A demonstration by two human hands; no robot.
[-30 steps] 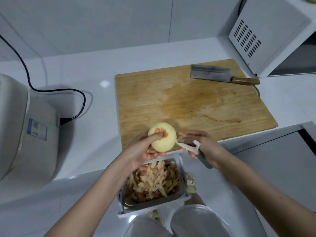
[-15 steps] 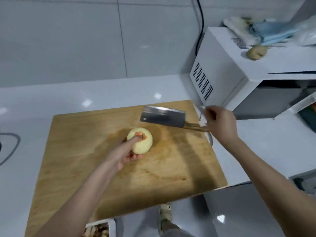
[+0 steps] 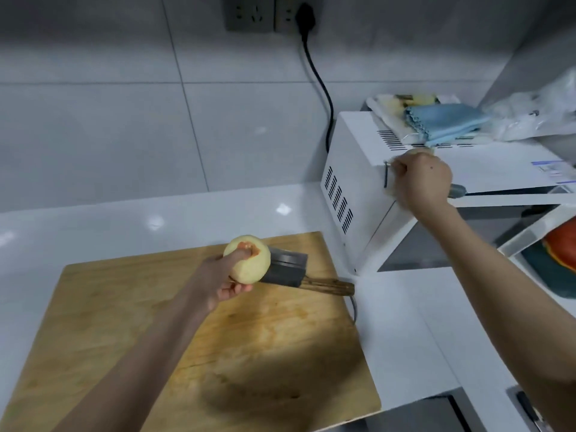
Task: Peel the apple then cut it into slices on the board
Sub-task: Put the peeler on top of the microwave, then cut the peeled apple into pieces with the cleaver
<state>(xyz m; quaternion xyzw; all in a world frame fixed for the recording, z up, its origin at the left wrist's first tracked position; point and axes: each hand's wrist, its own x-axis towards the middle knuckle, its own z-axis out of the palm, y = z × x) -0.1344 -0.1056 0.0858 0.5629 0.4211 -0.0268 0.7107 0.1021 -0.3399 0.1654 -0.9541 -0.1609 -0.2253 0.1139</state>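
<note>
The round, peeled yellow apple (image 3: 249, 263) is held by fingers of the left hand (image 3: 215, 280); the grey-handled peeler (image 3: 457, 191) is gripped by fingers of the right hand (image 3: 424, 182).

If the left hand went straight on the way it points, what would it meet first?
Likely the cleaver, lying flat on the board just beyond the apple the left hand holds. If the apple is lifted it could pass over it; height is unclear.

Our single head-worn wide-angle view, we look forward and down from above, close over the wooden board (image 3: 249, 353), countertop (image 3: 93, 232) and tiled wall (image 3: 93, 135) ahead, microwave (image 3: 352, 182) to our right.
</note>
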